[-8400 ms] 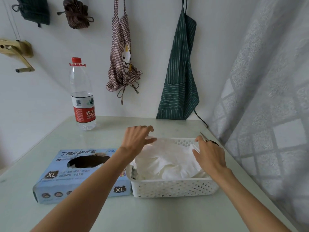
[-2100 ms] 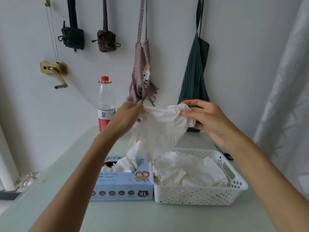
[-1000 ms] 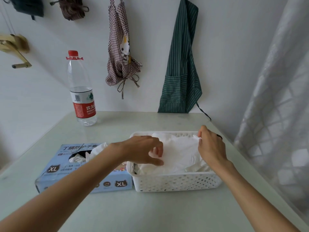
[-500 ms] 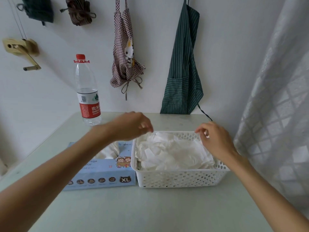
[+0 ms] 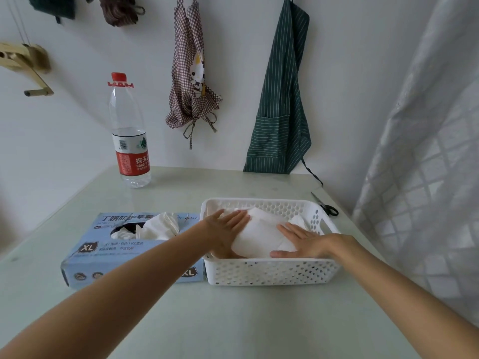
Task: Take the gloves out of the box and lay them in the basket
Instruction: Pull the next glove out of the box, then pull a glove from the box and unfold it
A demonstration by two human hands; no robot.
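Note:
A white perforated basket (image 5: pixel 269 272) stands on the table with a pile of white gloves (image 5: pixel 261 235) inside. My left hand (image 5: pixel 225 229) lies flat on the left side of the pile, fingers straight. My right hand (image 5: pixel 304 240) presses flat on the right side of the pile, fingers pointing left. To the left of the basket, touching it, lies the blue glove box (image 5: pixel 114 251) marked XL. A bunch of white gloves (image 5: pixel 159 225) sticks up out of its top opening.
A water bottle (image 5: pixel 129 141) with a red cap stands at the back left of the table (image 5: pixel 233 320). Black scissors (image 5: pixel 327 206) lie behind the basket's right end. Two aprons hang on the wall behind. A patterned curtain (image 5: pixel 420 177) hangs at the right.
Half a second ago both hands hovered above the basket with fingers curled. Now they have come down and lie flat on the glove pile.

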